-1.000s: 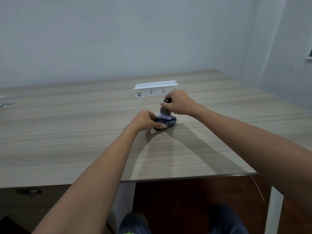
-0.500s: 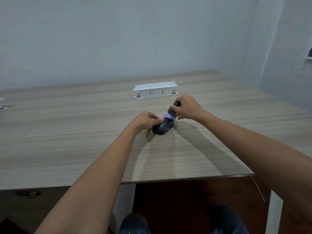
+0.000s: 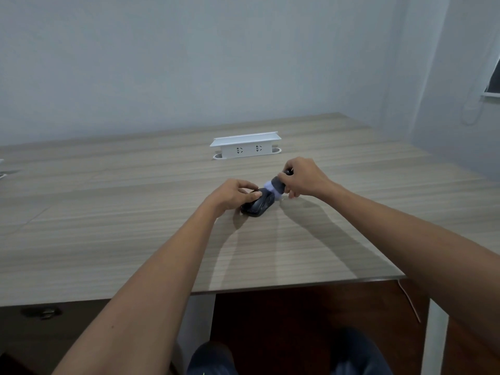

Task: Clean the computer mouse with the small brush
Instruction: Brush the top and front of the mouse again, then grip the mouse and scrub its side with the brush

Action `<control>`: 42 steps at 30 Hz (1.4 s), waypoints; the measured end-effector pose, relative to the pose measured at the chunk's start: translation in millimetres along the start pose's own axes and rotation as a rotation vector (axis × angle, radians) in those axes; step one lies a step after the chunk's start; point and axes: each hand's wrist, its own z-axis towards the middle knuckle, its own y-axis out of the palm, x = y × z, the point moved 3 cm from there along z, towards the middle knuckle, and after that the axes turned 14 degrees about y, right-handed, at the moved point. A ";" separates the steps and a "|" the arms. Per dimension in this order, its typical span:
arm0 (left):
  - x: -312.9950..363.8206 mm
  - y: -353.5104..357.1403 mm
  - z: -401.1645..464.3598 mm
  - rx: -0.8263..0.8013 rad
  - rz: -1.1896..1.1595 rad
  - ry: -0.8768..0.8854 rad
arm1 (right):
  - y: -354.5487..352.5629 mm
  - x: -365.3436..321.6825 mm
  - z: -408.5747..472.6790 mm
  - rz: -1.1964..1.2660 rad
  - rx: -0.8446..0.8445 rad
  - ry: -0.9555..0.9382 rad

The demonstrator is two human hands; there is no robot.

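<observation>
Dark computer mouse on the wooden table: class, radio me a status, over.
Left hand holds the dark computer mouse down. Right hand grips the small dark brush, pale bristles on the mouse's far end. Nothing in the way.

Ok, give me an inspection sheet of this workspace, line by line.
Surface: wood-grain table, its near edge in view.
Job's things: dark computer mouse on the table; small brush with its pale bristles on the mouse's far end.
Clutter: white socket box standing behind the mouse.
Hands: left hand holds the mouse; right hand grips the brush handle.
Cables: thin cord hanging below the table's right edge.
Surroundings: plain pale wall; dark floor under the table.
</observation>
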 end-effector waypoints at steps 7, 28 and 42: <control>-3.7 1.3 2.1 0.084 -0.011 0.035 | 11.8 0.5 -28.2 0.205 -0.180 0.043; -13.3 -1.5 9.6 0.076 -0.015 0.032 | 5.0 7.0 -12.1 0.286 -0.319 0.242; -15.8 0.4 11.4 0.088 -0.024 0.051 | 5.2 4.8 -15.8 0.315 -0.453 0.299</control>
